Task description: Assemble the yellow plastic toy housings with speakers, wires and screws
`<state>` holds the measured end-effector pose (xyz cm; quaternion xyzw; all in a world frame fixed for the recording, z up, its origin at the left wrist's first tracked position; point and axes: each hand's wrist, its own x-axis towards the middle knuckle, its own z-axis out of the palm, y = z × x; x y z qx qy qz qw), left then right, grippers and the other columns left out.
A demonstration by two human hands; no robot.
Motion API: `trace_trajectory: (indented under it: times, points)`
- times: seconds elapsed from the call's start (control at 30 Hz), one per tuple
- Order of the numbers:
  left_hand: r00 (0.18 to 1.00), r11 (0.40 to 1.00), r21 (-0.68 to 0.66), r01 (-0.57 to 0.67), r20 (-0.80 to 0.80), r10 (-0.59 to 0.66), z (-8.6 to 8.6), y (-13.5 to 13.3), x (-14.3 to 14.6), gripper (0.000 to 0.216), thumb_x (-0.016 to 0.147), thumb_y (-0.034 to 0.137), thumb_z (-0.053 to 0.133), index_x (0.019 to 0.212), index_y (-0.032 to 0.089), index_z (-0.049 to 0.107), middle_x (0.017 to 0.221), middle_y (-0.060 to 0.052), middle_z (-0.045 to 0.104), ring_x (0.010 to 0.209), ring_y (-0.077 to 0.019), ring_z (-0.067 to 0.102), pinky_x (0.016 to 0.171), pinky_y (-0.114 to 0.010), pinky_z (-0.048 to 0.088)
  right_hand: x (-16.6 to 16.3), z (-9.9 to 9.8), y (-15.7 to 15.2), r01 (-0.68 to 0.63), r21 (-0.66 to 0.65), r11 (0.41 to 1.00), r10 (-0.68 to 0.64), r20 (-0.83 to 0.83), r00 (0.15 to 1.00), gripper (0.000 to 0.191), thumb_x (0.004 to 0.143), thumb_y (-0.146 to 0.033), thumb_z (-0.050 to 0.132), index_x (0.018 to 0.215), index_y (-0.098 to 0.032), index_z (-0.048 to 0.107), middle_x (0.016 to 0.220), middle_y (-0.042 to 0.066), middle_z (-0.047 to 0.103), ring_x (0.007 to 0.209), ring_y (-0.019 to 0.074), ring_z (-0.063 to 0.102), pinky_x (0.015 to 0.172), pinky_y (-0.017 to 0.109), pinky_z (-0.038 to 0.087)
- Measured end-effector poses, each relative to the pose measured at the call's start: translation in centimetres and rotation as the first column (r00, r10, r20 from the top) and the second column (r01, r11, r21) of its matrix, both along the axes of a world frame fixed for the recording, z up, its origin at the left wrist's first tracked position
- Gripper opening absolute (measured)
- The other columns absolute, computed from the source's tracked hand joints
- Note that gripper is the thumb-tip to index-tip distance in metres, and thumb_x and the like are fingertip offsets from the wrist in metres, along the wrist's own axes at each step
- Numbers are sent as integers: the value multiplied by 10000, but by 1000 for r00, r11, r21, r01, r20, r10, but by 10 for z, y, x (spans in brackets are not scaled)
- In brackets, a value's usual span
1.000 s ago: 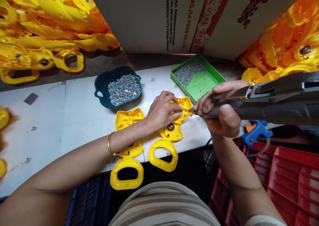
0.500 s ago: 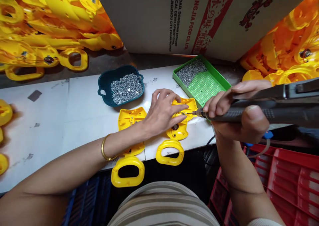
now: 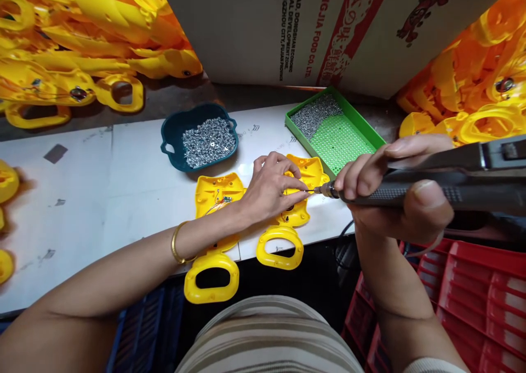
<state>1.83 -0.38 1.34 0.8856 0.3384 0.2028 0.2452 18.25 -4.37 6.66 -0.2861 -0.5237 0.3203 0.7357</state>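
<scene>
Your left hand (image 3: 269, 189) presses flat on the yellow shell (image 3: 302, 189) beside the green tray (image 3: 361, 127); your right hand (image 3: 390, 189) is clamped on the screwdriver (image 3: 444, 184)

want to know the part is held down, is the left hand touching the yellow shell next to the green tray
Touching. The head view shows the left hand lying on the yellow shell, fingers resting on its top face.

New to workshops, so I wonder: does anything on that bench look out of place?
Two yellow shells lie with their handle loops hanging over the front edge of the table, and thin wires poke out of the left one. The right hand grips a screwdriver at the other shell. Nothing looks spilled or broken.
</scene>
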Motion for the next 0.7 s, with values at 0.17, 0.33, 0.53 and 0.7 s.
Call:
trace_trajectory:
  times: [0.17,0.33,0.53,0.7]
  points:
    - [1000,1000,4,-25,11,25,-2,0,1,85,795,347,758,848,284,777,997,-46,678,1024,-244,486,860,-432,313,-4,-2,-2,33,-28,999,-32,17,999,166,782,-404,592,918,-319,635,460,-79,416,333,130,384,351,307,414]
    - [1000,998,67,-22,21,20,-4,-2,1,76,818,351,733,844,294,777,1025,-43,673,1044,-242,472,894,-446,316,-5,-2,-1,-10,-43,999,8,-42,999,147,754,-368,631,857,-264,635,483,-72,460,343,107,414,331,265,383]
    - [1000,997,83,-3,-20,5,-1,-3,-1,181,823,394,719,960,283,762,1061,-60,667,1042,-257,467,891,-454,324,-3,-4,-2,17,-60,998,-19,-32,999,213,742,-426,650,900,-284,650,458,-76,444,328,109,409,321,262,389]
    - [993,983,183,29,-117,-7,1,5,-6,321,825,447,698,1085,261,722,1139,-99,631,1084,-306,447,904,-500,312,3,5,-8,50,-39,998,-52,-53,997,194,746,-373,661,879,-233,677,484,-45,457,356,129,439,342,305,418]
